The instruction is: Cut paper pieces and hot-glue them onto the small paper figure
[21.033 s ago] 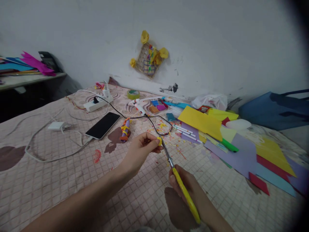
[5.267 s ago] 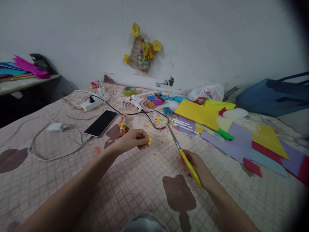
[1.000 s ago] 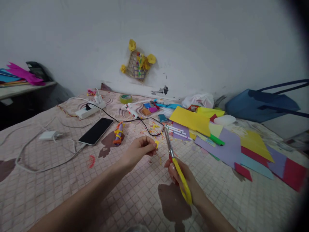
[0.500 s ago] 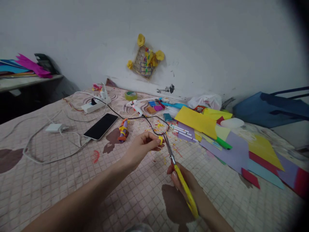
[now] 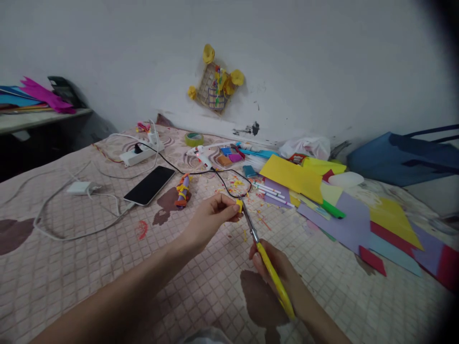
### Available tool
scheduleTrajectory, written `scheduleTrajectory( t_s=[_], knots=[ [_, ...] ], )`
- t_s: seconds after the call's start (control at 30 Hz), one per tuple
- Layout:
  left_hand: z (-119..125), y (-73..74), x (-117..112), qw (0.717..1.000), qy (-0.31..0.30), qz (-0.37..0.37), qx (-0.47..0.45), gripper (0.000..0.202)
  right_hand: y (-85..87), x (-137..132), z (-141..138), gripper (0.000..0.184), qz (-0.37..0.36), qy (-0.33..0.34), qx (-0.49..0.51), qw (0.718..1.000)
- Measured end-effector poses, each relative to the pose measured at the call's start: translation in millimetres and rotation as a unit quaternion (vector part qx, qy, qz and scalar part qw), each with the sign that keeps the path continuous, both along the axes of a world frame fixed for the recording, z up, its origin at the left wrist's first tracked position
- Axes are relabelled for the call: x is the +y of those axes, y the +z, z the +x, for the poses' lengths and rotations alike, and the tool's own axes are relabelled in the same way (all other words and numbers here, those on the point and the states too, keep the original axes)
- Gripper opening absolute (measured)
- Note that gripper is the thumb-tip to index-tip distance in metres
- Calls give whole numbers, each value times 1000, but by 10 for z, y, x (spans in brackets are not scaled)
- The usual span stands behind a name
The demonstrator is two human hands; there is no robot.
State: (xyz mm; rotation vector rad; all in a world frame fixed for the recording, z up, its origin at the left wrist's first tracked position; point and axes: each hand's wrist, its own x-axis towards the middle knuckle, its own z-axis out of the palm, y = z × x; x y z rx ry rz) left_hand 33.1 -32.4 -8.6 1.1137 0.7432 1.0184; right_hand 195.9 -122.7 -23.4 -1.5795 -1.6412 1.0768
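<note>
Between the thumb and fingers of my left hand is a small piece of yellow paper. My right hand is closed around the yellow handles of a pair of scissors. The metal blades point away from me, and their tips reach the right edge of the yellow piece; I cannot tell whether they are cutting into it. Small coloured paper scraps lie scattered on the cloth beneath and beyond my hands. Left of my left hand lies a small purple roll with orange and yellow strips around it.
A phone on a charging cable and a power strip are to the left. Behind my hands lies a white glue gun with a black cord, near green tape. Coloured sheets spread on the right, before a blue bag.
The scissor blades have come closer together, and their tips have moved slightly left against the yellow paper. My left hand stays almost in place.
</note>
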Motion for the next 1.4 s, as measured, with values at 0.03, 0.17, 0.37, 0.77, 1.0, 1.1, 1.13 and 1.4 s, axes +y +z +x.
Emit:
scheduleTrajectory(
  t_s=[0.03, 0.17, 0.37, 0.77, 1.0, 1.1, 1.13, 1.4],
  knots=[
    [7, -6, -6, 1000, 3, -2, -4, 13, 4, 3, -2, 25, -3, 0, -7, 1000],
    [35, -32, -30, 999, 11, -12, -28, 13, -10, 12, -4, 27, -14, 4, -19, 1000],
    [56, -71, -42, 998, 13, -25, -49, 12, -70, -2, 13, 27, -12, 2, -20, 1000],
    [56, -31, -56, 998, 9, -34, -59, 12, -2, 2, -12, 26, -27, -6, 3, 1000],
    [55, -24, -53, 997, 12, -41, -60, 12, -53, -4, 1, 24, -22, 10, 34, 999],
    [57, -24, -47, 997, 15, -43, -63, 12, -80, -14, 14, 24, -12, 18, 41, 999],
    [58, -21, -46, 997, 17, -44, -63, 12, -83, -16, 16, 24, -12, 17, 42, 999],
    [58, -11, -52, 997, 12, -48, -65, 13, -79, -3, -3, 24, -10, -28, -12, 999]
  ],
)
